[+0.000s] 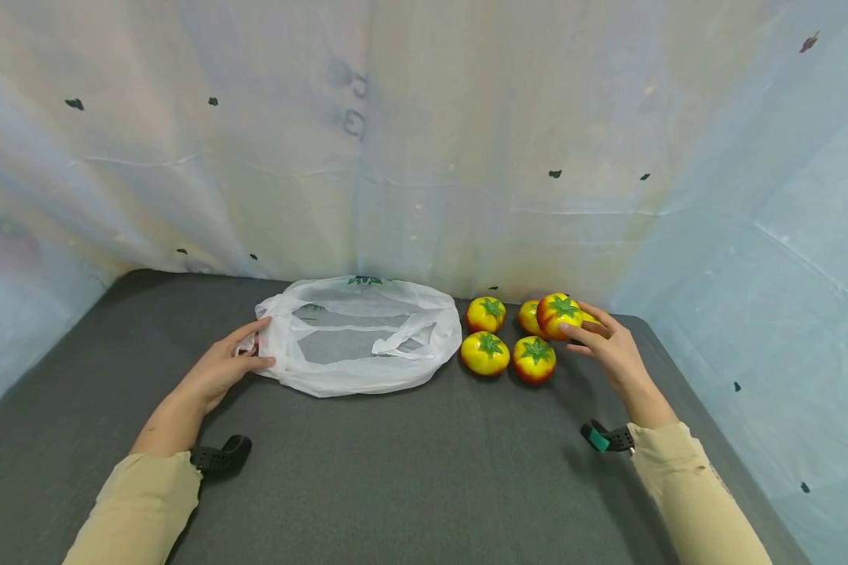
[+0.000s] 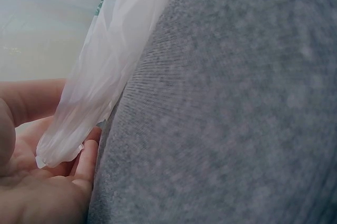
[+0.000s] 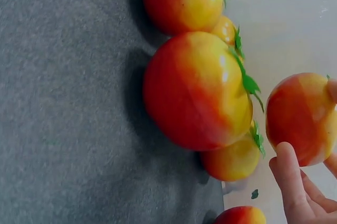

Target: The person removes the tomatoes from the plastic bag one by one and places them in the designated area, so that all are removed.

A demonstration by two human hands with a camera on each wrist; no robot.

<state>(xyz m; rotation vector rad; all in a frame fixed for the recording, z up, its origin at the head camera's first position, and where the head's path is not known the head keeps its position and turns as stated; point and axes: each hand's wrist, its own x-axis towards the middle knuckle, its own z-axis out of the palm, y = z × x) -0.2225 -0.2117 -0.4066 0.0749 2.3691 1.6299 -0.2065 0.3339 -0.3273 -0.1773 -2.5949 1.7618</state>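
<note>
A white plastic bag (image 1: 367,384) with a green print lies on the dark grey cloth, its opening facing up. My left hand (image 1: 222,365) is at the bag's left end, thumb and fingers around the gathered plastic (image 2: 79,113). On the right, my right hand (image 1: 611,353) holds a red-and-yellow tomato (image 1: 559,315) with a green leafy top by its fingertips, raised above the cloth. Several similar tomatoes stand between bag and hand, including a front one (image 1: 534,360) and a yellower one (image 1: 484,353). One tomato (image 1: 528,317) is partly hidden behind the held one.
Behind the table hangs a pale plastic sheet (image 1: 431,157) with small dark marks, and a bluish sheet (image 1: 763,314) stands at the right. The bag's white handle (image 1: 403,336) lies folded across its opening. Bare grey cloth (image 1: 410,471) extends in front of the bag.
</note>
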